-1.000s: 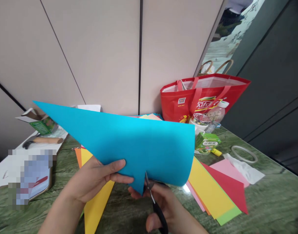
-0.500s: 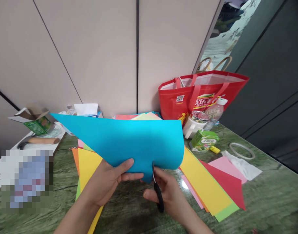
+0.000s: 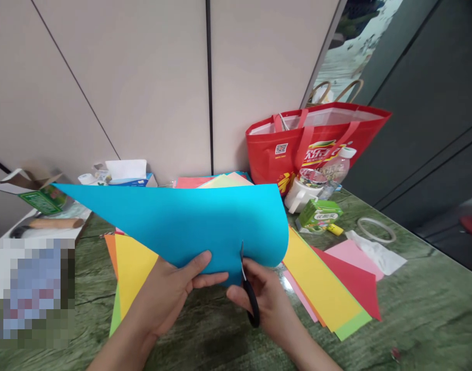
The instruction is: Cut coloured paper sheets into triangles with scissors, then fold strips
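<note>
Blue paper (image 3: 197, 216): up in the air over the middle of the green table (image 3: 433, 309), right end curled round, long point toward the table's left edge. Looks light, thin, springy; probably creases or tears if pinched hard. Best hold, I'd say: flat pinch on the lower edge, close to the blades. My left hand (image 3: 172, 291) does that: thumb on the near face, index finger along the lower edge, other fingertips hidden. My right hand (image 3: 270, 296) is closed round the black-handled scissors (image 3: 253, 306), blades at the lower edge; can't tell how wide they gape. Yellow strips (image 3: 321, 283) lie to the right; red bag (image 3: 293, 152) at the back edge; white ring (image 3: 378, 239) near the right edge.
</note>
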`<control>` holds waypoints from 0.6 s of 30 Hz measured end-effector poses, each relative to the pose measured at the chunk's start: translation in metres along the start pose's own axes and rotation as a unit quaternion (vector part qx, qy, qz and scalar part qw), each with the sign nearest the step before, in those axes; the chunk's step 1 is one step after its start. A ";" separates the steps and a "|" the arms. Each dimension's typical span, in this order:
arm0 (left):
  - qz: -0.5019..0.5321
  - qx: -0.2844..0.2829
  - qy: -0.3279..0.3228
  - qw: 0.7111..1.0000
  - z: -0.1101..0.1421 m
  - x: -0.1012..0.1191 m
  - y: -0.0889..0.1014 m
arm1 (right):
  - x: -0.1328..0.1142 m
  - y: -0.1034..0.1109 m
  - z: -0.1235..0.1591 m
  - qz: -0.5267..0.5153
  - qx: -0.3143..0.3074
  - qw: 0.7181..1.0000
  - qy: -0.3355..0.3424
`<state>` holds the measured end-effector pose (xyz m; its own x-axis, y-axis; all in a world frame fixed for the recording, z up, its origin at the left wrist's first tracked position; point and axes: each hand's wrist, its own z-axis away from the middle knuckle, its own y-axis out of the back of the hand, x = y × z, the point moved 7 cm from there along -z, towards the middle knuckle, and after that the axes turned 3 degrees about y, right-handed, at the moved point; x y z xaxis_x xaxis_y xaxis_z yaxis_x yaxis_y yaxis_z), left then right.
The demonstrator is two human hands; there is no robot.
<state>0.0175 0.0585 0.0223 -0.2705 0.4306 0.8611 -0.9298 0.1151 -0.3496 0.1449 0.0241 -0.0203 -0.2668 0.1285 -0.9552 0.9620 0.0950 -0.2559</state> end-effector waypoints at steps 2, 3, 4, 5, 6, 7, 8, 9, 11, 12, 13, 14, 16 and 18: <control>0.007 0.004 0.011 1.000 0.000 -0.002 0.001 | -0.001 0.000 0.000 0.003 0.000 1.000 -0.005; 0.009 0.002 0.015 1.000 0.000 -0.002 0.000 | -0.002 0.000 0.000 0.004 0.000 1.000 -0.007; 0.010 -0.001 0.017 1.000 0.000 -0.002 0.000 | -0.003 0.000 0.000 0.004 0.001 1.000 -0.008; 0.011 -0.005 0.017 1.000 0.001 -0.002 -0.001 | -0.003 0.000 0.000 0.003 0.002 1.000 -0.009; 0.011 -0.006 0.016 1.000 0.001 -0.002 -0.001 | -0.004 0.000 0.000 0.003 0.005 1.000 -0.010; 0.011 -0.006 0.014 1.000 0.001 -0.002 -0.001 | -0.004 0.001 0.000 0.003 0.008 1.000 -0.011; 0.011 -0.003 0.013 1.000 0.001 -0.002 -0.001 | -0.003 0.001 0.000 0.006 0.011 1.000 -0.013; 0.011 -0.001 0.012 1.000 0.001 -0.002 0.000 | -0.003 0.001 0.000 0.009 0.011 1.000 -0.014; 0.011 0.000 0.010 1.000 0.000 -0.001 -0.001 | -0.002 0.001 0.000 0.015 0.009 1.000 -0.017; 0.011 -0.002 0.010 1.000 0.000 -0.001 -0.001 | -0.001 0.001 0.000 0.015 0.008 1.000 -0.018; 0.010 -0.003 0.012 1.000 0.000 -0.001 -0.001 | -0.001 0.001 0.000 0.013 0.007 1.000 -0.018; 0.010 -0.003 0.014 1.000 0.000 -0.001 -0.001 | -0.001 0.001 0.000 0.010 0.008 1.000 -0.018; 0.007 0.002 0.021 1.000 0.000 -0.002 -0.001 | -0.001 0.002 0.001 0.008 0.011 1.000 -0.013; 0.006 0.006 0.022 1.000 0.000 -0.002 -0.001 | -0.002 0.001 0.001 0.012 0.012 1.000 -0.007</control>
<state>0.0187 0.0576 0.0212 -0.2704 0.4700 0.8402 -0.9295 0.1001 -0.3550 0.1468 0.0235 -0.0192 -0.2435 0.1167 -0.9628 0.9692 0.0677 -0.2369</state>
